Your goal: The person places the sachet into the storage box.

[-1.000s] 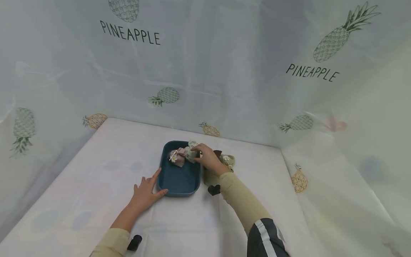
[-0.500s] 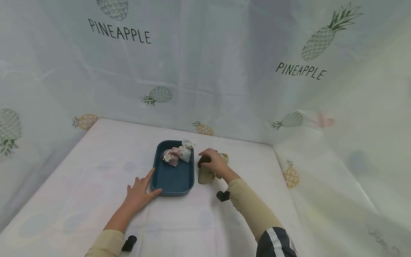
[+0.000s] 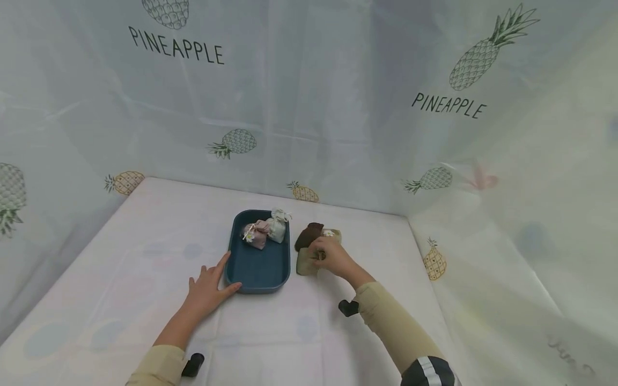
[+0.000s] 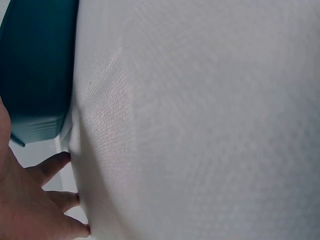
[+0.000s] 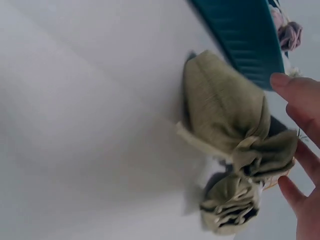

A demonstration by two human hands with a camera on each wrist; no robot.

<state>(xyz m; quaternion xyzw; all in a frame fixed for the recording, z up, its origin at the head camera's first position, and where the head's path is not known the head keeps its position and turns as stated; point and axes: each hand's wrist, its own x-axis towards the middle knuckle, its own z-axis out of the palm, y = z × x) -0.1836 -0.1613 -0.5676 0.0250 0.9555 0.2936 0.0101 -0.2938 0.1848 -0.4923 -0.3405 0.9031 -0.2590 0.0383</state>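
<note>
My left hand (image 3: 205, 292) lies spread beside the dark blue tray (image 3: 259, 277), index finger and thumb at its near left side. Inside the tray are a pink drawstring pouch (image 3: 257, 239) with a white flower and a pale pouch (image 3: 277, 229). To the right of the tray, my right hand (image 3: 335, 258) is at the gathered neck of an olive-green pouch (image 3: 305, 262). The right wrist view shows the fingers spread around the neck of this green pouch (image 5: 225, 100), with the thumb (image 5: 295, 90) apart from it.
Behind the green pouch lie a dark brown pouch (image 3: 309, 236) and a khaki pouch (image 3: 334, 234) with a flower, partly covered by my right hand. White cloth (image 3: 270, 338) covers the table. A pineapple-print curtain (image 3: 309, 107) hangs behind.
My right hand has left the pale pouch in the tray, crossed right over the brown pouch and come nearer to the green one's neck. The left hand stays by the tray; the view shifted slightly.
</note>
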